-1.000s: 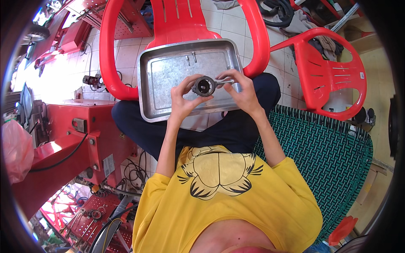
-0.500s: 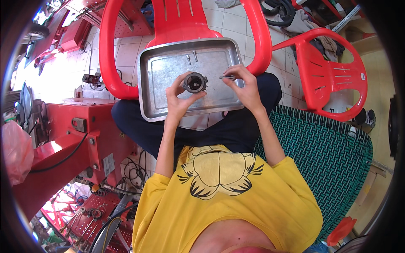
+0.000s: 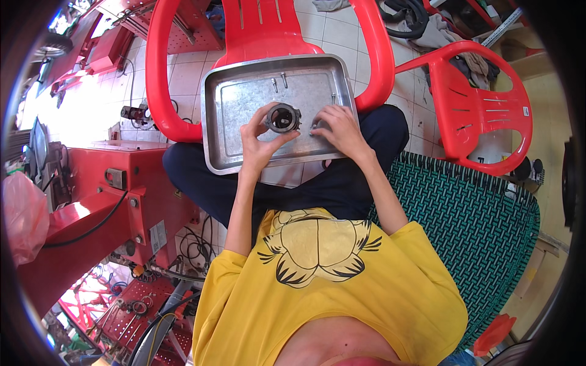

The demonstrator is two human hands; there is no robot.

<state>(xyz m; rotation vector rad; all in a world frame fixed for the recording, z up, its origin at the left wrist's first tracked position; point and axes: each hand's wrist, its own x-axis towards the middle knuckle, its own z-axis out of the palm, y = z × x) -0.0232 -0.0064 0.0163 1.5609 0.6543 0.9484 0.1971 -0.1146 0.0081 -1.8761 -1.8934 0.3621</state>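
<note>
A dark ring-shaped metal part [image 3: 282, 118] was held up over the metal tray [image 3: 244, 155] by the left hand [image 3: 259, 141], with the thumb and fingertips pinched around its lower rim so that its round opening faced the camera. The right hand [image 3: 337, 128] was laid low on the tray surface just beside the part, its fingers curled together and pressed down at the tips, seemingly on something small; what, if anything, was pinched there could not be told. Two small bolts [image 3: 279, 82] were seen lying loose near the far rim of the tray, and another small fastener [image 3: 333, 97] lay nearer the right hand. The tray itself was propped between the lap and the seat of a red plastic chair [image 3: 268, 30]. It was judged that the ring, gripped only at its edge, could be let slip and dropped onto the tray. It was also judged that the tray, supported unevenly, could be tilted by pressure from the right hand, so that the loose bolts would be rolled off onto the tiled floor [image 3: 183, 76] and lost among the cables and the red machine [image 3: 104, 201] nearby.
</note>
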